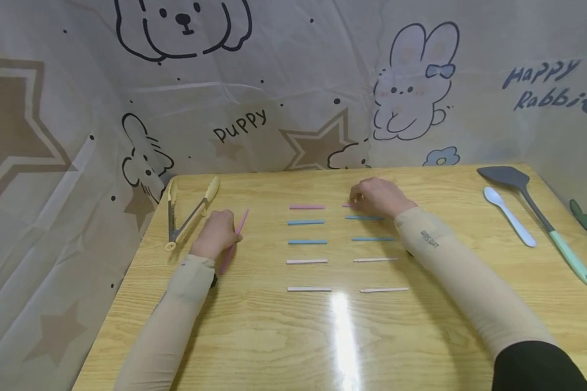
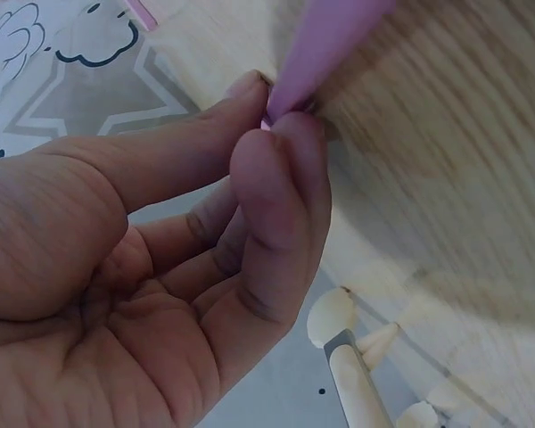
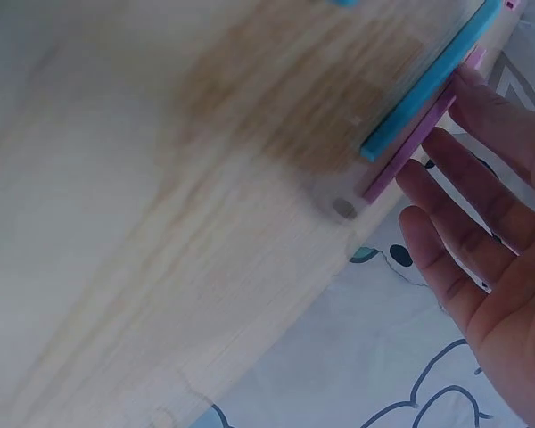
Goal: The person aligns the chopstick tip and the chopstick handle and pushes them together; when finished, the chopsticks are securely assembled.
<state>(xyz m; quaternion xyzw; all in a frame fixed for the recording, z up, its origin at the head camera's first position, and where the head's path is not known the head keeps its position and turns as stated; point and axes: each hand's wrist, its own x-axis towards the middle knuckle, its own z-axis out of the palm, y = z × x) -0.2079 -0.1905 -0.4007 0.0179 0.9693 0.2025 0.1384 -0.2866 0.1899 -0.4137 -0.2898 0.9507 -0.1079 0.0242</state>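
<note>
In the head view my left hand (image 1: pixel 215 234) pinches a thin pink stick (image 1: pixel 243 220), tilted over the table's left side. The left wrist view shows thumb and fingertips of the left hand (image 2: pixel 205 214) gripping this stick (image 2: pixel 325 53). At the back, my right hand (image 1: pixel 379 196) is at another pink stick (image 1: pixel 346 206). In the right wrist view, the right hand's (image 3: pixel 490 196) thumb overlaps that stick (image 3: pixel 410 147); its index finger is hidden and the other fingers are loosely bent. A blue stick (image 3: pixel 432 80) lies alongside, nearly parallel.
Two columns of sticks lie across the table: pink (image 1: pixel 307 207), blue (image 1: pixel 307 242) and pale ones (image 1: pixel 309 289) left, blue (image 1: pixel 372 239) and pale ones (image 1: pixel 383 290) right. Tongs (image 1: pixel 191 220) lie left. A spoon (image 1: pixel 511 217) and a spatula (image 1: pixel 538 201) lie right.
</note>
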